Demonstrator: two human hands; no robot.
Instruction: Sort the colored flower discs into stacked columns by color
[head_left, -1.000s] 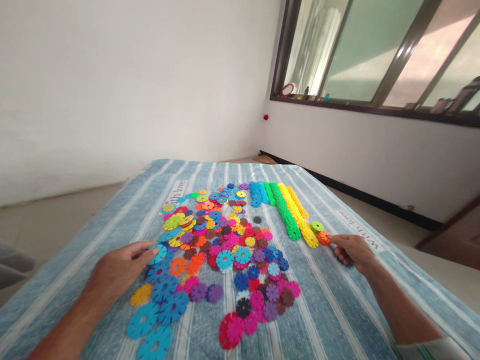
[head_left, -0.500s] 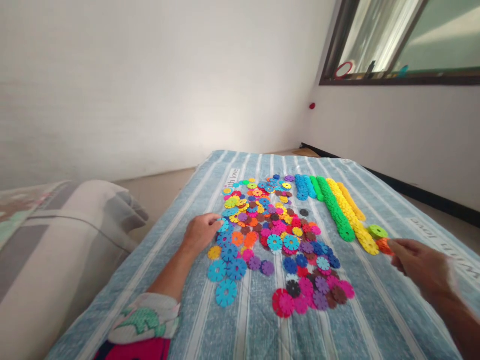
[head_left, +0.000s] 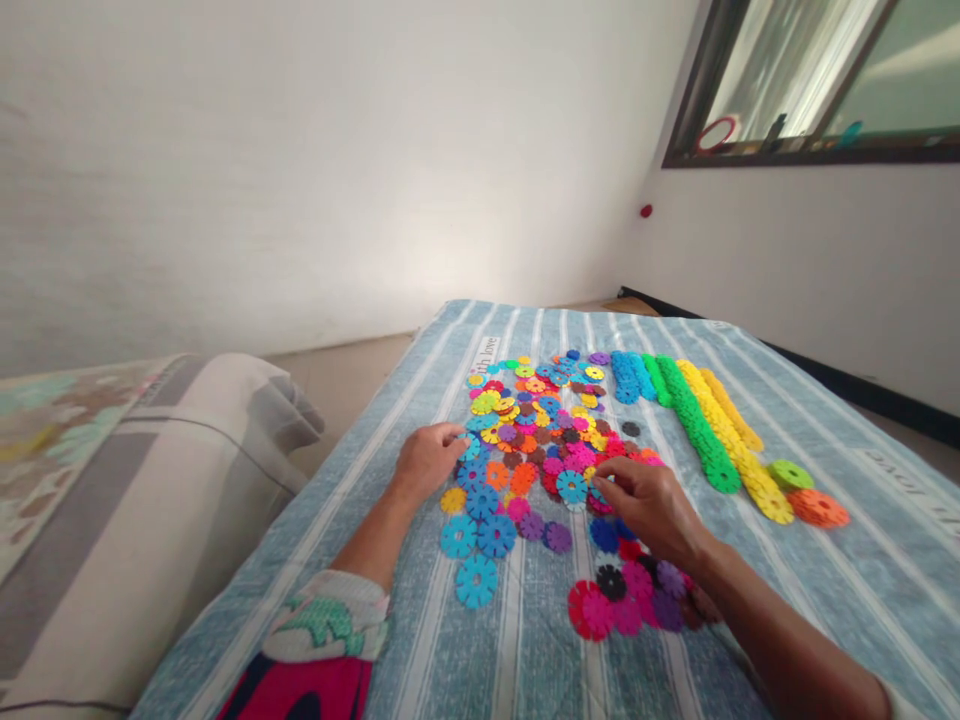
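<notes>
A spread of colorful notched plastic discs [head_left: 525, 475] lies on a striped blue cloth [head_left: 420, 620]. My left hand [head_left: 430, 460] rests at the left edge of the spread, thumb and fingers closed on a light blue disc [head_left: 470, 447]. Above the right part of the spread is my right hand [head_left: 652, 508]. Its fingers are bent together close beside a light blue disc [head_left: 571, 487]; what lies between the fingertips is mostly hidden. On the right, an orange stack of discs [head_left: 820, 508] leans over next to a lime green disc [head_left: 790, 474].
Overlapping rows of discs run along the right: a green row [head_left: 697, 425], a yellow row [head_left: 731, 445] and a shorter blue row [head_left: 626, 378]. A cushion-like, fabric-covered shape [head_left: 202, 480] stands left of the cloth. White wall [head_left: 300, 170] rises behind.
My right hand has left the orange discs and moved left onto the mixed spread. The orange discs now lie on the cloth. My left hand stays at the blue disc. The view has shifted slightly.
</notes>
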